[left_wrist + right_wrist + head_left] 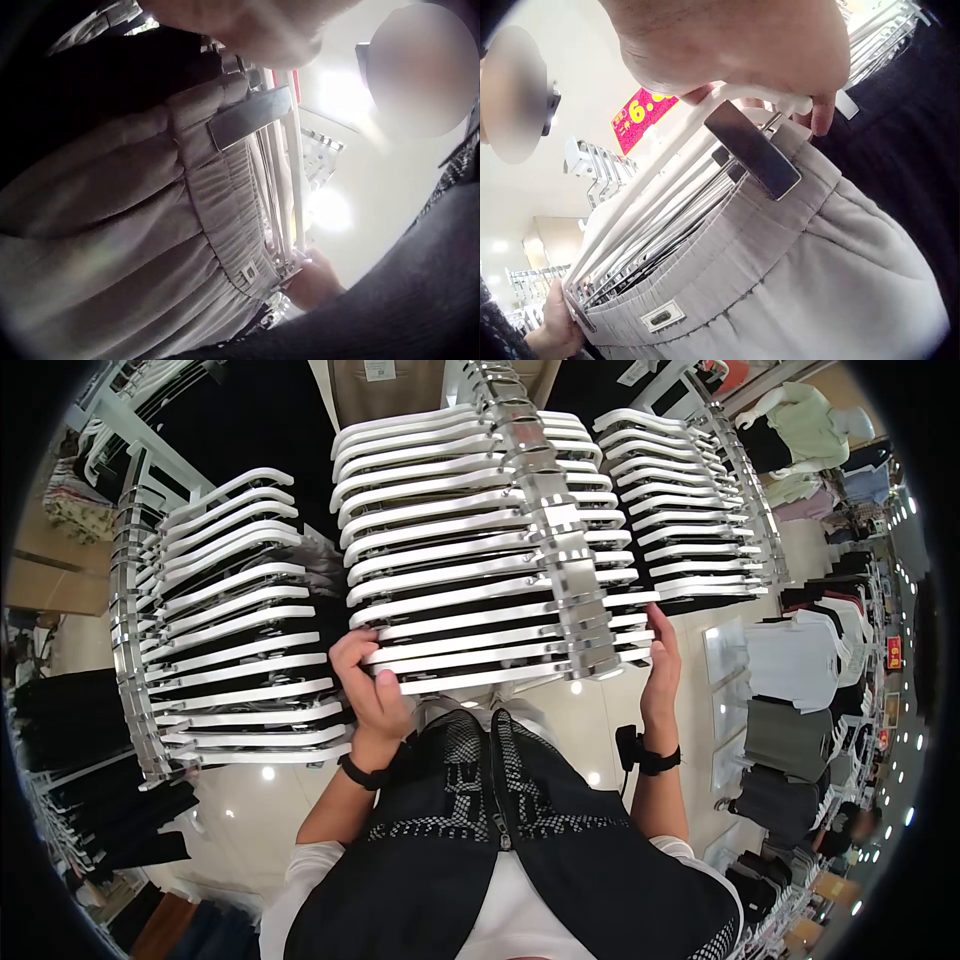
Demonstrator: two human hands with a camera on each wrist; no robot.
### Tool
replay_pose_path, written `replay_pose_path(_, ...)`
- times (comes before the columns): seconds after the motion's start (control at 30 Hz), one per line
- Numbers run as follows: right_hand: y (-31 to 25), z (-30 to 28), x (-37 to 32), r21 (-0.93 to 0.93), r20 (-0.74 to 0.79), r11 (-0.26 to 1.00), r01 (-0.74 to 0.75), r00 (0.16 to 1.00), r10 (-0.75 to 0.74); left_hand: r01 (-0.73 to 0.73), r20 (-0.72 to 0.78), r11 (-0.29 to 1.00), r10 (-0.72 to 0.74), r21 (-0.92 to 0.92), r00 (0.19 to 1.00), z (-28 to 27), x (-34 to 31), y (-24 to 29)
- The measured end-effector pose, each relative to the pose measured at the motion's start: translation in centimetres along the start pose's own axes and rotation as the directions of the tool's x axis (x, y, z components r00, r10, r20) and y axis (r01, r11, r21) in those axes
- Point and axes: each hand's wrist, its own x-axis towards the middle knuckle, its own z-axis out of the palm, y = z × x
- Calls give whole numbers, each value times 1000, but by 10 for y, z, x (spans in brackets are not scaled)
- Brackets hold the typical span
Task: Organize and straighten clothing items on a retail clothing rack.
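Left hand (370, 686), right hand (661, 682) curled round opposite ends of white hangers (480, 679), long axes crosswise

Pale garment (855, 262) cut off below, small patch (662, 316) illegible

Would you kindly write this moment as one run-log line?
left hand: grips white hangers at left end | right hand: touches right end | pale garment: hangs from metal clip
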Motion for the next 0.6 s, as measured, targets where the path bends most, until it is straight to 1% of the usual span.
replay_pose_path(0.03,2,-4,3,42,35,999,-13,999,12,10,-9,999,-9,32,1000,1,0,1)
replay_pose_path(0.07,4,-7,5,56,39,998,-2,999,-1,20,-18,998,-19,65,1000,2,0,3)
replay_pose_path(0.1,6,-10,7,51,78,998,24,997,-28,33,-46,995,-29,94,999,4,-2,7)
replay_pose_path(0.13,8,-15,9,49,117,998,51,992,-56,40,-106,994,-30,98,994,9,-4,8)
replay_pose_path(0.2,10,-19,15,49,184,993,107,976,-114,138,-192,986,-118,95,974,18,-9,20)
replay_pose_path(0.27,26,-21,21,50,186,972,228,954,-234,204,-244,969,-165,142,956,24,-16,26)
replay_pose_path(0.33,37,-22,23,46,172,952,303,936,-306,217,-304,970,-176,108,936,37,-16,40)
replay_pose_path(0.4,42,-23,28,-46,122,891,451,888,-444,218,-327,956,-146,196,934,42,-21,42)
replay_pose_path(0.47,39,-26,37,-50,183,862,505,853,-489,247,-362,942,-155,226,919,48,-27,47)
replay_pose_path(0.5,38,-27,42,-51,212,846,531,833,-511,265,-377,944,-176,198,909,52,-30,47)
replay_pose_path(0.53,41,-28,44,72,293,882,466,835,-466,266,-389,941,-169,211,906,52,-31,46)
replay_pose_path(0.6,44,-28,47,49,304,856,515,808,-504,309,-400,925,-202,223,894,49,-32,50)
